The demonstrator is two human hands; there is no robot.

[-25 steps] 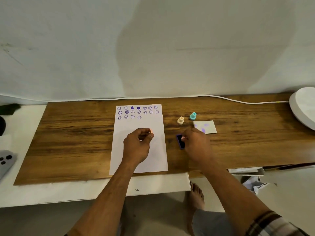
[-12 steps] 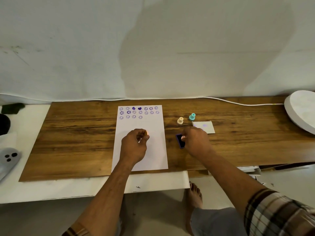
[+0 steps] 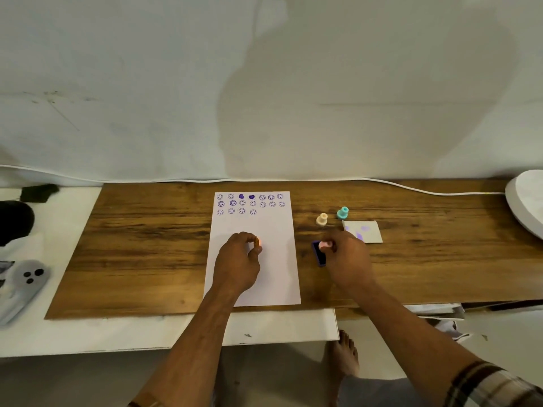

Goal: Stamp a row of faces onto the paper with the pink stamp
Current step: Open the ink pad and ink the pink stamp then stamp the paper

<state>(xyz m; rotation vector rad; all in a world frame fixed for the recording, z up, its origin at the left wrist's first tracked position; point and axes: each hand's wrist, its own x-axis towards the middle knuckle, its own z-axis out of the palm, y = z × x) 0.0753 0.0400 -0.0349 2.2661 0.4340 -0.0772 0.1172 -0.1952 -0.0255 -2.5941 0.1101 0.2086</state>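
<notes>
A white paper (image 3: 273, 259) lies on the wooden board, with three rows of purple stamped faces (image 3: 249, 204) at its top; the third row reaches about halfway across. My left hand (image 3: 238, 265) rests on the middle of the paper, fingers curled around a small orange-pink piece (image 3: 258, 241). My right hand (image 3: 346, 259) pinches the pink stamp (image 3: 323, 245) and holds it down on the dark blue ink pad (image 3: 318, 255), just right of the paper.
A cream stamp (image 3: 322, 219) and a teal stamp (image 3: 342, 213) stand behind the pad, beside an ink-stained white card (image 3: 367, 232). A white cable (image 3: 411, 189) runs along the wall. A round white object (image 3: 529, 201) sits far right, a grey device (image 3: 26, 277) far left.
Both hands stay almost where they were: the left on the paper, the right with the pink stamp at the ink pad. Only the camera view has shifted slightly.
</notes>
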